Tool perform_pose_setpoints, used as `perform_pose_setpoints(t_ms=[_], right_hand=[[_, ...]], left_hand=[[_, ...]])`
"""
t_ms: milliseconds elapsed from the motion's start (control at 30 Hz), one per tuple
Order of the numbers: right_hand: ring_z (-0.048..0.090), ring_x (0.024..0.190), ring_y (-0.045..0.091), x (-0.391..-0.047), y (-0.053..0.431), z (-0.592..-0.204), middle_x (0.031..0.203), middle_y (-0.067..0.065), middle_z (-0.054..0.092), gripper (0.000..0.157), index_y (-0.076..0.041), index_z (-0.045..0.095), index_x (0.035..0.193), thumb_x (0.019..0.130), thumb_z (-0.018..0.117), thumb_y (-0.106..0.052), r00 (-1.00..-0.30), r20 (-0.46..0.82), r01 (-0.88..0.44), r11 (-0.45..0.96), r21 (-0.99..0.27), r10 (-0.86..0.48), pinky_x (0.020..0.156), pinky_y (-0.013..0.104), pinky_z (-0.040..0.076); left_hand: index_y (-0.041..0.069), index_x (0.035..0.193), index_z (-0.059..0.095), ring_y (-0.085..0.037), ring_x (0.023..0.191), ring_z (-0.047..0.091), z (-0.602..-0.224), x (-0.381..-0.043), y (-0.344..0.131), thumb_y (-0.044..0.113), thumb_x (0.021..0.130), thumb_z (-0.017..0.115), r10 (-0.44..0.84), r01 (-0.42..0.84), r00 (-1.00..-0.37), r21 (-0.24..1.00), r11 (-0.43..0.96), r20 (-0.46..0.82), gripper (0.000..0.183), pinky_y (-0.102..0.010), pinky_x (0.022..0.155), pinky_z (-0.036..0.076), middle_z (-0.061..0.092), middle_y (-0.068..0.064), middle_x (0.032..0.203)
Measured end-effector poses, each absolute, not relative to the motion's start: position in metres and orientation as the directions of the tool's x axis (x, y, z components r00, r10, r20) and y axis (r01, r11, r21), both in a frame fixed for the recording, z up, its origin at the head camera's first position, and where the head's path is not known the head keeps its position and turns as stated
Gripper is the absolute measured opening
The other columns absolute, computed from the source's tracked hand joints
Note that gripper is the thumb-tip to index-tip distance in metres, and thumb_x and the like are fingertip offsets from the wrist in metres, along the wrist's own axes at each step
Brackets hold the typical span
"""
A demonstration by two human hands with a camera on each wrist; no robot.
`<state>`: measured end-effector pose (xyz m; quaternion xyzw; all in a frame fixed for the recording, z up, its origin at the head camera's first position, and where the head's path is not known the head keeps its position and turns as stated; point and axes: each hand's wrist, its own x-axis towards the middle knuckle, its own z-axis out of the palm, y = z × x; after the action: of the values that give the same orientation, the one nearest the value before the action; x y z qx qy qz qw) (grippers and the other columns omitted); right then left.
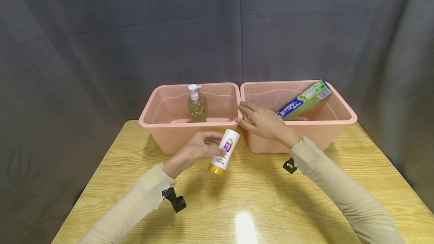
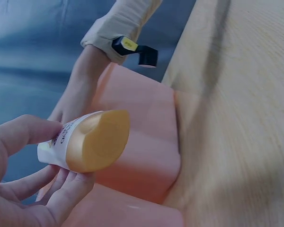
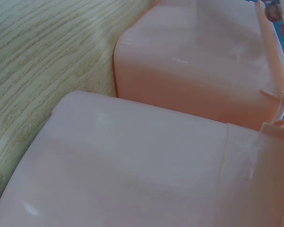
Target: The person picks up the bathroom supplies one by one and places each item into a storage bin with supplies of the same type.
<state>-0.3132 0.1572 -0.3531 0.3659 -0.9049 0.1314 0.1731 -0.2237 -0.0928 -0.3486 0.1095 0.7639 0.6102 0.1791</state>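
A white bottle with a gold cap [image 1: 231, 138] is gripped between the thumb and fingers of my left hand [image 1: 198, 148], tilted with its cap down, in front of the left pink bin [image 1: 183, 135]. In the left wrist view the gold cap [image 2: 102, 142] faces the camera. My right hand [image 1: 264, 122] reaches over the front inner corner of the right pink bin [image 1: 312, 135], its extended fingertips at the neighbouring rims of both bins. The right wrist view shows mostly the bins' outer walls [image 3: 132, 161], with only a bit of fingers at its right edge.
A pump bottle [image 1: 196, 109] with a white top stands inside the left bin. A green and blue toothpaste box [image 1: 306, 99] leans in the right bin, its end above the rim. Both bins sit side by side on a wooden table [image 1: 217, 202] before a dark curtain [image 1: 169, 29].
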Motion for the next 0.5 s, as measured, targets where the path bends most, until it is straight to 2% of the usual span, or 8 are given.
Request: perform_pose_setpoints(t_ms=[333, 500], right_hand=[[0.05, 0.129, 0.038, -0.314, 0.158, -0.353, 0.148, 0.018, 0.046, 0.061, 0.001, 0.049, 0.143, 0.104, 0.044, -0.046, -0.656, 0.407, -0.719, 0.69, -0.083, -0.635, 0.104, 0.05, 0.044], [0.049, 0.131, 0.036, -0.314, 0.158, -0.354, 0.148, 0.016, 0.046, 0.062, -0.001, 0.049, 0.144, 0.104, 0.043, -0.048, -0.663, 0.408, -0.714, 0.694, -0.09, -0.628, 0.104, 0.05, 0.044]], left_hand=[[-0.003, 0.131, 0.059, -0.027, 0.102, 0.064, -0.333, -0.224, -0.101, -0.001, 0.078, 0.076, 0.393, 0.016, -0.918, 0.981, 0.191, -0.062, 0.056, -0.04, 0.088, 0.056, 0.064, -0.019, 0.119], [-0.003, 0.132, 0.058, -0.028, 0.103, 0.064, -0.326, -0.225, -0.102, -0.001, 0.079, 0.076, 0.375, -0.005, -0.924, 0.984, 0.176, -0.072, 0.056, -0.043, 0.088, 0.056, 0.063, -0.02, 0.12]])
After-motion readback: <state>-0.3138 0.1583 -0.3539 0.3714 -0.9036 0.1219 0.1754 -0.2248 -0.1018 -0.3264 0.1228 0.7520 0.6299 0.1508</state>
